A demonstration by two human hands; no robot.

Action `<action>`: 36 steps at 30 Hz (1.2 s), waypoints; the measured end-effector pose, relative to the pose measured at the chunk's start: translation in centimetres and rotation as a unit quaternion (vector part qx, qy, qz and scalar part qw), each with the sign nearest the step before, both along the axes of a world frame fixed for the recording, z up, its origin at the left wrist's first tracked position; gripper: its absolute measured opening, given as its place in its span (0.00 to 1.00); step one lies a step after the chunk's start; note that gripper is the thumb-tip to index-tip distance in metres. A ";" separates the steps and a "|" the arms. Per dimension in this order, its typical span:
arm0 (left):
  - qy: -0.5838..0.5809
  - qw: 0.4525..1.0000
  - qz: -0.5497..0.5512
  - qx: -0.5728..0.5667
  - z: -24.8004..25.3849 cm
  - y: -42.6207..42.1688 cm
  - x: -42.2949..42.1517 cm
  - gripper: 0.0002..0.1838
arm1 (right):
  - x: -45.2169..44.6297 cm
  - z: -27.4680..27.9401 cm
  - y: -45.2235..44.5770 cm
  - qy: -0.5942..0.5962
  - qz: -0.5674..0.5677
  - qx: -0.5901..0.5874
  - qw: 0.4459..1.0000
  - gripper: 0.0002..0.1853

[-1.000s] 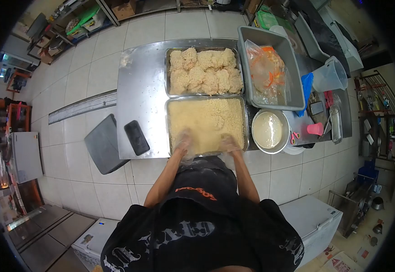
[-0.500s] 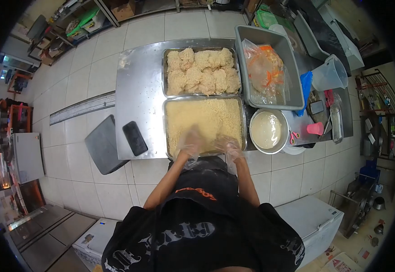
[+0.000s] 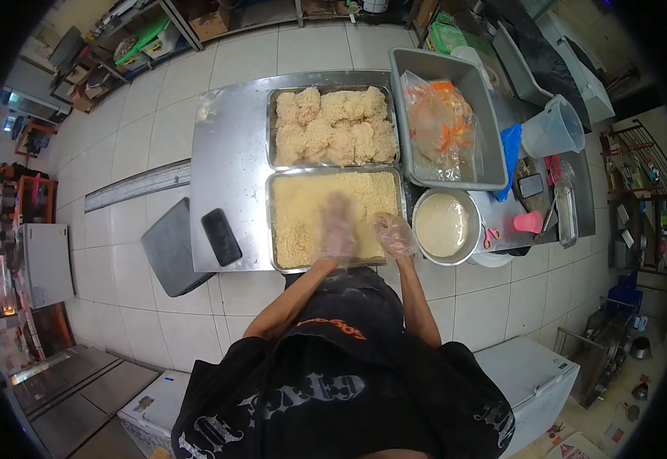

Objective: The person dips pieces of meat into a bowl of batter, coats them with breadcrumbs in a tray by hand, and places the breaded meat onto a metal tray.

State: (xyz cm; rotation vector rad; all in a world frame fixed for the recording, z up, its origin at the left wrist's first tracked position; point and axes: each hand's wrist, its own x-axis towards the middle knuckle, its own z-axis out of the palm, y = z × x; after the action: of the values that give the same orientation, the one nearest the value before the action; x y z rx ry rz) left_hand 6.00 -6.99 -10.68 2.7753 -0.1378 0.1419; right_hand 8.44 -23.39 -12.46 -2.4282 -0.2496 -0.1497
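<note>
A metal tray of pale breadcrumbs lies at the near edge of the steel table. Over its middle is my left hand in a clear plastic glove, fingers stretched forward and smeared by motion. My right hand, gloved likewise, rests at the tray's right side. Its fingers are curled in over the crumbs, and what they hold, if anything, is hidden. Just beyond, a second tray is filled with crumb-coated pieces in rows. Close to the right hand stands a round metal bowl of pale batter.
A grey tub with plastic bags stands at the back right. Pink scissors, a pink cup and a clear pitcher lie farther right. On the left are a black phone and a grey lid-like panel.
My left hand has moved forward over the crumbs. My right hand has shifted slightly away from me and its fingers have curled. The crumbs at the tray's near left look more heaped.
</note>
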 end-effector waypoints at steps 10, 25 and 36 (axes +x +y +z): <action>0.016 0.997 -0.053 -0.058 -2.9 3.6 -0.2 0.39 | 1.5 -1.1 5.1 -0.070 -0.141 -0.238 0.958 0.07; 0.057 0.993 -0.093 -0.048 -0.8 11.1 -3.9 0.40 | 2.9 2.2 6.8 0.210 -0.009 0.027 0.977 0.27; 0.060 0.985 -0.102 -0.122 3.2 16.7 -5.4 0.37 | 2.2 4.1 8.7 0.194 -0.060 0.133 0.970 0.21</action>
State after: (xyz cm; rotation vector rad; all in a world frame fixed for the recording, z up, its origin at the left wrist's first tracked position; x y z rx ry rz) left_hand 0.62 9.66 -7.49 2.4984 -0.3481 -0.0577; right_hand 10.68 -14.71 -8.35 -2.1496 0.0907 0.2267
